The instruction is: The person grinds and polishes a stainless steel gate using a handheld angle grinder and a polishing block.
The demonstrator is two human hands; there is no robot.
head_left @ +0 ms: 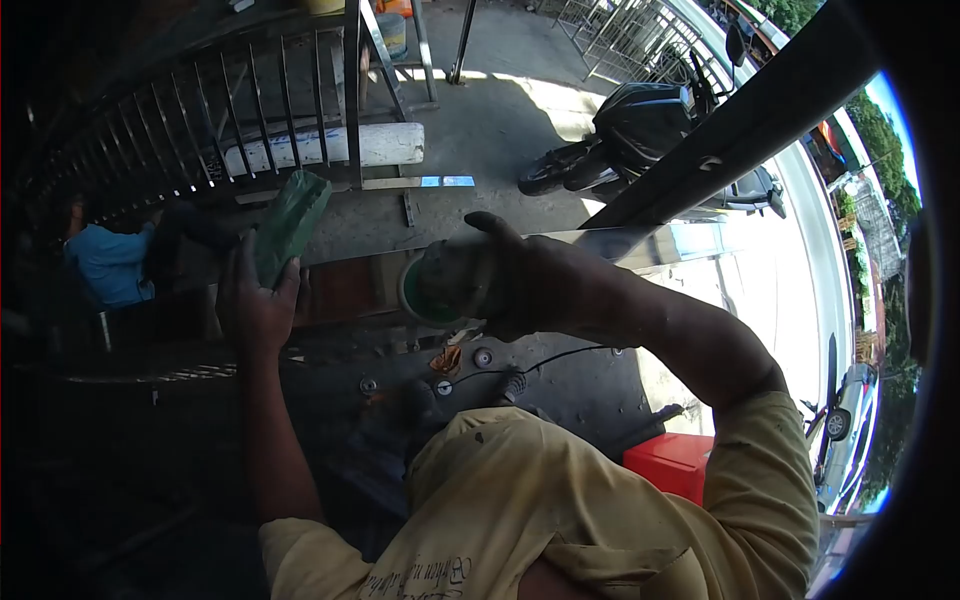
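My left hand [255,300] grips the lower end of a dull green block [292,225], which points up and away from me. Slightly to its right, my right hand [515,275] is wrapped around a round pad [412,290] with a green face and a pale rim. Blur covers part of that hand and pad. Under both hands a long, shiny flat metal bar [350,290] runs across the view, and the pad overlaps it. The bar's left part fades into shadow.
A person in a blue shirt [115,260] sits at left beside a metal railing [200,120]. A slanted dark post [720,130] and a motorcycle [640,125] stand at right. Discs [483,357] and a cable [570,353] lie on the floor near a red box [670,465].
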